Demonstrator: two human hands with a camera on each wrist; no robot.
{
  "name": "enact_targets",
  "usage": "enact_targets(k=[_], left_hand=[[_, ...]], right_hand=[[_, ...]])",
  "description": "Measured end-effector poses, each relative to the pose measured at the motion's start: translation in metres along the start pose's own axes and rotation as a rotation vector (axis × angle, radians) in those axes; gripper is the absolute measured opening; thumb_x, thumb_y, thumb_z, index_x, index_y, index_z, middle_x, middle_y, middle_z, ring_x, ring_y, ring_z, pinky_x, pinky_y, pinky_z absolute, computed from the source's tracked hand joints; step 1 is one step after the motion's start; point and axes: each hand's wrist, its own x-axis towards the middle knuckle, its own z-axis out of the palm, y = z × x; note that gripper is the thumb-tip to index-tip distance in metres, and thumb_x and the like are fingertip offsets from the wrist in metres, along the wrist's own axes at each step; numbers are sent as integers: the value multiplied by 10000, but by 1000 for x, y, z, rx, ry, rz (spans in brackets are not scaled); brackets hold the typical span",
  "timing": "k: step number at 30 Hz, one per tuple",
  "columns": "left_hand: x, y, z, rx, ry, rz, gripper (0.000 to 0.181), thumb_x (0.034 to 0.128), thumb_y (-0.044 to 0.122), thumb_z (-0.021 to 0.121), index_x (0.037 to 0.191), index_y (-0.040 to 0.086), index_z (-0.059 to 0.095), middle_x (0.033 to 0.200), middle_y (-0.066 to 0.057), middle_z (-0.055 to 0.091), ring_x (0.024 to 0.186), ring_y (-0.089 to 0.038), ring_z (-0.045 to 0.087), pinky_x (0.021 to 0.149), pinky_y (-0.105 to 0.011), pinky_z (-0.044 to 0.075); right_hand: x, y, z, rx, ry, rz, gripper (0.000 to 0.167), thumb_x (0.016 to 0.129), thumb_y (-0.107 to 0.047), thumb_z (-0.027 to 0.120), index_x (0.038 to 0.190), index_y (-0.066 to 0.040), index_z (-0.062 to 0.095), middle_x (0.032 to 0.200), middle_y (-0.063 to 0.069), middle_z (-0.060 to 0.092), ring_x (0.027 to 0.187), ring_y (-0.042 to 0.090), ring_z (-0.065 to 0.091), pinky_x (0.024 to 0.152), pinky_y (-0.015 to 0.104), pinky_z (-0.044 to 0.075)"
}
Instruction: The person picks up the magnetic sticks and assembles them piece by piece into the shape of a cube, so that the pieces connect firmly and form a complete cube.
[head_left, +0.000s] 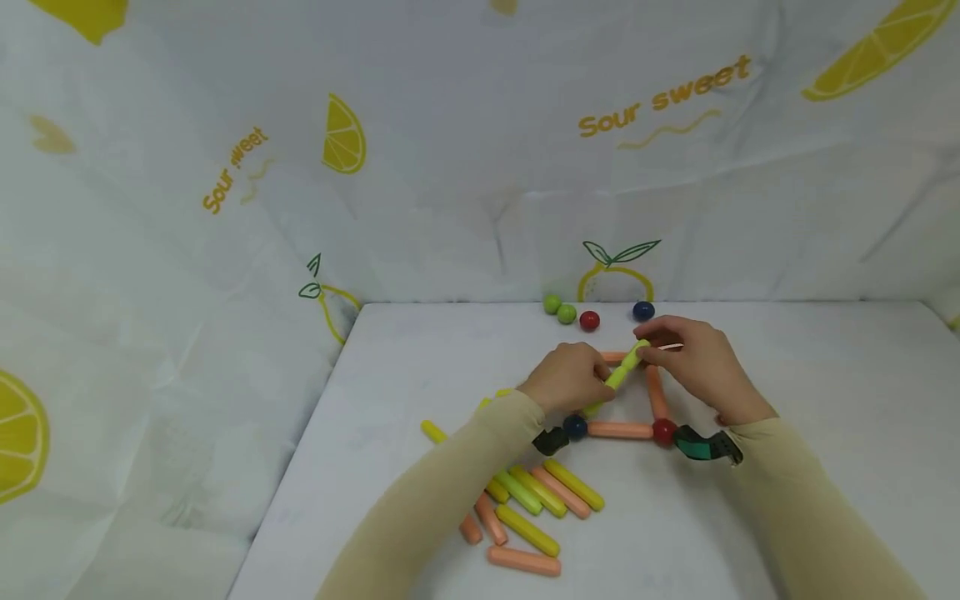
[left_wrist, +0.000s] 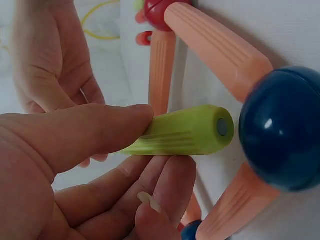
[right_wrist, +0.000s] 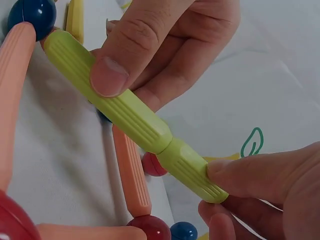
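My left hand (head_left: 573, 379) pinches a light-green magnetic rod (right_wrist: 110, 100) between thumb and fingers. The thumb and fingers of my right hand (head_left: 693, 358) hold a shorter-looking light-green rod (right_wrist: 192, 170), which meets the first end to end. Both slant above a frame of orange rods (head_left: 620, 430) and balls lying on the table. In the left wrist view, the rod's free end, with a grey magnet disc, points at a blue ball (left_wrist: 280, 127) and appears just apart from it. A red ball (head_left: 664, 431) forms the near right corner. The far right corner is partly hidden by my right hand.
Several yellow, green and orange rods (head_left: 528, 530) lie at the near left, some hidden under my left sleeve. Along the back edge sit two green balls (head_left: 566, 313), a red ball (head_left: 589, 321) and a blue ball (head_left: 643, 311). A lemon-print curtain (head_left: 465, 167) hangs behind.
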Motion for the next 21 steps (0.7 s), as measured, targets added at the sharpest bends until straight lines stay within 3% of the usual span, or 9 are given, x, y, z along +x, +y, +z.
enact_targets(k=[4, 11, 15, 21], left_hand=[[4, 4, 7, 41, 10, -19, 185, 938, 270, 845, 1086, 159, 837, 902, 102, 737, 657, -54, 645, 613, -194, 527], [4, 1, 14, 147, 19, -30, 135, 939, 300, 843, 1021, 193, 838, 820, 120, 719, 717, -79, 629, 663, -220, 505], [4, 0, 18, 198, 37, -22, 132, 934, 317, 843, 1010, 210, 841, 838, 125, 733, 724, -76, 619, 670, -224, 499], [1, 2, 20, 158, 26, -28, 128, 944, 257, 827, 1031, 166, 849, 754, 112, 706, 665, -80, 624, 609, -205, 499]], right_hand=[[1, 6, 1, -15, -1, 9, 312, 1034, -189, 739, 1321, -67, 718, 1240, 203, 767, 1186, 471, 705, 988, 625, 578], [3, 11, 8, -42, -6, 51, 278, 1023, -151, 728, 1287, -65, 735, 1183, 170, 781, 1119, 365, 720, 917, 505, 605], [4, 13, 11, -61, -10, 59, 274, 1025, -125, 711, 1284, -37, 728, 1196, 196, 768, 1108, 373, 711, 934, 537, 610], [2, 11, 11, -80, -19, 41, 251, 1026, -113, 709, 1260, -27, 735, 1186, 198, 778, 1126, 408, 712, 950, 571, 605]])
